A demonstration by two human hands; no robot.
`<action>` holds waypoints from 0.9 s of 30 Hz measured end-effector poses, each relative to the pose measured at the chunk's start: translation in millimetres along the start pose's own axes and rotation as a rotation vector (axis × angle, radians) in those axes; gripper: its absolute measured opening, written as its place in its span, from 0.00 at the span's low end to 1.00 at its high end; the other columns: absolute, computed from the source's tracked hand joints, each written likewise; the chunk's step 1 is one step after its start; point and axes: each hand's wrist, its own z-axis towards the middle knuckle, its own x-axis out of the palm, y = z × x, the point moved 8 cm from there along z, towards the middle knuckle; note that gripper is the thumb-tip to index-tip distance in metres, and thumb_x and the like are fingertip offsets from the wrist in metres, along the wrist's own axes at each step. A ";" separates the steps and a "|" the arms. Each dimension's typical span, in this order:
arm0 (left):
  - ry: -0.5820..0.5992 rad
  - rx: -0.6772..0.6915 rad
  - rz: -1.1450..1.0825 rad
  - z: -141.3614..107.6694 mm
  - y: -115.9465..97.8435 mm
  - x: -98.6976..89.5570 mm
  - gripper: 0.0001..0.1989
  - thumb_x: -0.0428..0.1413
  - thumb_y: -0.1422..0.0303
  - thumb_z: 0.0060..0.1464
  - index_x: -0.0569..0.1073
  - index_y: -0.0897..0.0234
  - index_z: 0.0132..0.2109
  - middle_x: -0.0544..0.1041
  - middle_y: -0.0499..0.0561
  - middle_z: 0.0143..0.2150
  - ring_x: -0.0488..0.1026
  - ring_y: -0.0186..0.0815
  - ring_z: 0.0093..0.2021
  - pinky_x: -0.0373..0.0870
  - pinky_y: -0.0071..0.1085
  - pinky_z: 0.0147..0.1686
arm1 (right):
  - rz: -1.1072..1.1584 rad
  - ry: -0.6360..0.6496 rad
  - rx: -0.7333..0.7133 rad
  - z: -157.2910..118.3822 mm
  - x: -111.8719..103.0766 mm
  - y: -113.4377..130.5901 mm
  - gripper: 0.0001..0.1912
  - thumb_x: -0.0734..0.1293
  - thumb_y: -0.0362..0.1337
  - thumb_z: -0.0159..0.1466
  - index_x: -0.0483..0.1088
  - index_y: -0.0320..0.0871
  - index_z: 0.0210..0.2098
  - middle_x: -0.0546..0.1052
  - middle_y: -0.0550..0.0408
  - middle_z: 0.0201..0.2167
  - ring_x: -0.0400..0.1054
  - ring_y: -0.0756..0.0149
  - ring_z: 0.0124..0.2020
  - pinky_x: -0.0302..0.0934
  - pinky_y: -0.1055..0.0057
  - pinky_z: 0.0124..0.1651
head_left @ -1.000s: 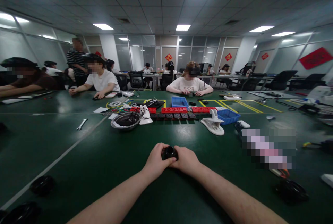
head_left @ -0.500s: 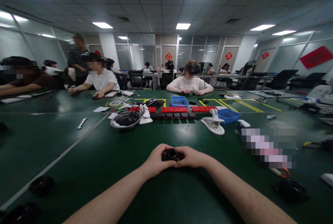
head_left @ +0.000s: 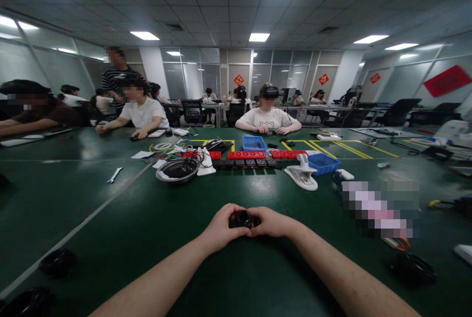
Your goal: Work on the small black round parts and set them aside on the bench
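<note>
The green desk [head_left: 147,221] carries a metal bowl [head_left: 178,181]. Well apart from it, the left hand [head_left: 224,228] and the right hand [head_left: 272,222] together grip a black ring [head_left: 244,224], hole upward; whether it touches the desk cannot be told.

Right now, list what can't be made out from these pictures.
- Head view: lower sides of the black part, hidden by the left hand and right hand.
- Head view: near end of the black ring at lower left, cut off by the bottom edge.
- Head view: pinkish item at right, blurred by pixel blocks.
</note>
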 end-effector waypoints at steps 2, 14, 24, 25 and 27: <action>-0.002 0.000 -0.005 -0.4 -1.0 -0.4 0.20 0.59 0.63 0.37 0.67 0.62 0.40 0.66 0.48 0.36 0.64 0.35 0.35 0.60 0.28 0.33 | -0.004 -0.008 0.002 -0.1 -0.6 -0.1 0.18 0.67 0.39 0.49 0.64 0.40 0.38 0.68 0.59 0.29 0.61 0.71 0.28 0.55 0.76 0.30; -0.188 -0.084 0.046 -2.1 5.9 -6.6 0.16 0.59 0.67 0.37 0.67 0.63 0.37 0.67 0.49 0.35 0.65 0.36 0.36 0.62 0.30 0.35 | -0.459 -0.388 0.280 -2.0 -5.3 4.9 0.18 0.65 0.45 0.48 0.62 0.41 0.34 0.70 0.53 0.28 0.65 0.64 0.28 0.53 0.73 0.26; -0.119 -0.023 -0.017 2.9 10.7 -5.3 0.17 0.59 0.69 0.37 0.67 0.64 0.38 0.67 0.49 0.36 0.65 0.36 0.37 0.62 0.30 0.36 | -0.399 -0.290 0.152 -3.0 -6.9 13.0 0.24 0.67 0.50 0.44 0.64 0.42 0.36 0.71 0.54 0.32 0.65 0.62 0.32 0.54 0.73 0.29; -0.092 -0.016 -0.022 3.2 10.3 -4.4 0.18 0.59 0.68 0.38 0.67 0.64 0.39 0.67 0.49 0.37 0.65 0.36 0.37 0.62 0.30 0.36 | -0.346 -0.242 0.106 -2.3 -6.8 12.9 0.24 0.68 0.48 0.44 0.64 0.43 0.37 0.71 0.55 0.33 0.65 0.63 0.32 0.54 0.74 0.30; -0.045 0.002 -0.020 3.0 8.3 -2.5 0.18 0.59 0.67 0.38 0.67 0.63 0.40 0.67 0.49 0.37 0.65 0.36 0.37 0.62 0.30 0.36 | -0.253 -0.158 0.043 -1.4 -6.0 11.7 0.21 0.68 0.44 0.46 0.65 0.43 0.38 0.71 0.57 0.32 0.64 0.65 0.32 0.55 0.74 0.31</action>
